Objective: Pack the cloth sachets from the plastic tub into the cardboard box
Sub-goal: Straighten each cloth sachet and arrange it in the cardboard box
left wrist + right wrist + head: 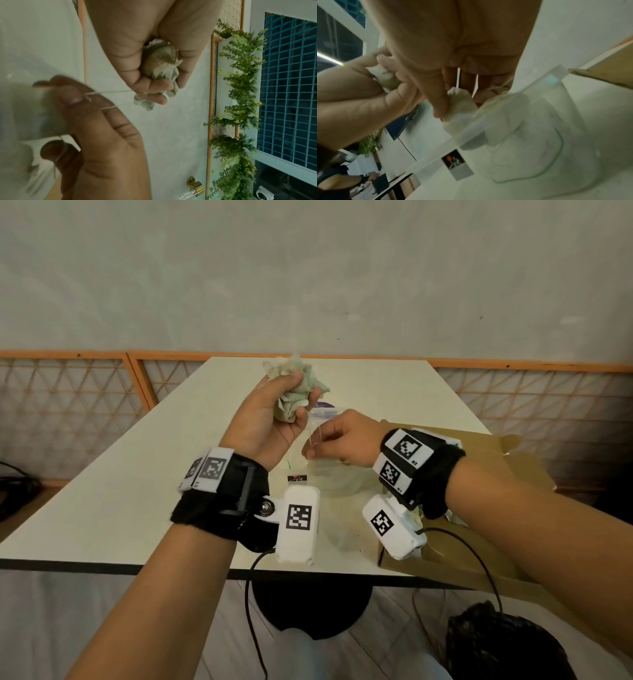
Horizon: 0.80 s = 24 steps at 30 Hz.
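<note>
Over the pale table [137, 474], cloth sachets [294, 392] were gripped in the left hand [270, 419]; their string [109, 92] was pinched by the right hand [339, 440]. No writing on the plastic tub [339, 481] label [457, 164] could be read.

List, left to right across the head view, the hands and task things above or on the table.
left hand gripping the cloth sachets → right hand pinching a thread over the plastic tub → cardboard box

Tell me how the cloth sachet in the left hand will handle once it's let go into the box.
The sachet looks soft: it crumples in the left hand. Probably light and unlikely to roll. Its thin string, pinched by the right hand, may snag.
</note>
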{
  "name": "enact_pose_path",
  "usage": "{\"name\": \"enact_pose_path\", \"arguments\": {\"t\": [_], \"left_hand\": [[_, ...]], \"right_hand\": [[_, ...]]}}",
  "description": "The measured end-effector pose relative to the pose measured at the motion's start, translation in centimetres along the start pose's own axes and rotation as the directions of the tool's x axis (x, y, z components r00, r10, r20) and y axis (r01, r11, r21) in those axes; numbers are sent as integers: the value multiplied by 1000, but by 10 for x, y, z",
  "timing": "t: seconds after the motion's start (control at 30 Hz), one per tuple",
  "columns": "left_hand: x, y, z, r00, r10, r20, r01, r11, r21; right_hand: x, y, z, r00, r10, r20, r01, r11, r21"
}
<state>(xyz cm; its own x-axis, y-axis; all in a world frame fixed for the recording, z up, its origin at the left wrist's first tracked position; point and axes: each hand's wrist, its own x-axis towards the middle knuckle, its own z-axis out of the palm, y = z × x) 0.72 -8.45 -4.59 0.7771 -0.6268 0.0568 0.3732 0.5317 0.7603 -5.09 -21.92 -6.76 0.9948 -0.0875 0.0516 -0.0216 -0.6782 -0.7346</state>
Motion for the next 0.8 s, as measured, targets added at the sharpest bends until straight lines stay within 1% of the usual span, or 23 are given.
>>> {"name": "enact_pose_path", "arguments": {"t": [0.1, 0.2, 0.3, 0.37, 0.4, 0.47, 0.53, 0.57, 0.63, 0.73, 0.8], "left_hand": [[3, 12, -8, 998, 63, -11, -64, 993, -103], [5, 27, -24, 987, 153, -50, -160, 958, -239], [6, 37, -37, 976, 213, -39, -213, 910, -355], [7, 36, -38, 974, 224, -43, -223, 897, -383], [7, 32, -36, 974, 221, -51, -224, 904, -364], [5, 20, -23, 979, 200, -42, -204, 946, -251], [0, -1, -7, 989, 147, 4, -146, 985, -91], [-5, -11, -1, 992, 120, 32, -119, 993, -17], [-15, -39, 13, 996, 46, 72, -52, 996, 78], [-30, -80, 31, 990, -60, 132, 46, 993, 107], [-37, -102, 39, 980, -133, 150, 120, 988, 96]], "right_hand": [[2, 9, -14, 990, 52, -134, -52, 999, 3], [-4, 25, -32, 966, 128, -223, -121, 992, 48], [-16, 36, -48, 944, 179, -277, -167, 984, 66], [-25, 39, -57, 939, 192, -285, -176, 981, 81], [-29, 39, -62, 936, 192, -294, -173, 981, 92], [-41, 35, -70, 926, 198, -321, -167, 978, 122], [-58, 30, -77, 921, 193, -339, -143, 976, 167], [-64, 28, -79, 923, 183, -339, -125, 974, 188], [-87, 29, -83, 923, 180, -339, -112, 971, 212], [-120, 37, -85, 931, 203, -305, -140, 967, 215], [-137, 47, -86, 932, 227, -283, -196, 971, 134]]}}
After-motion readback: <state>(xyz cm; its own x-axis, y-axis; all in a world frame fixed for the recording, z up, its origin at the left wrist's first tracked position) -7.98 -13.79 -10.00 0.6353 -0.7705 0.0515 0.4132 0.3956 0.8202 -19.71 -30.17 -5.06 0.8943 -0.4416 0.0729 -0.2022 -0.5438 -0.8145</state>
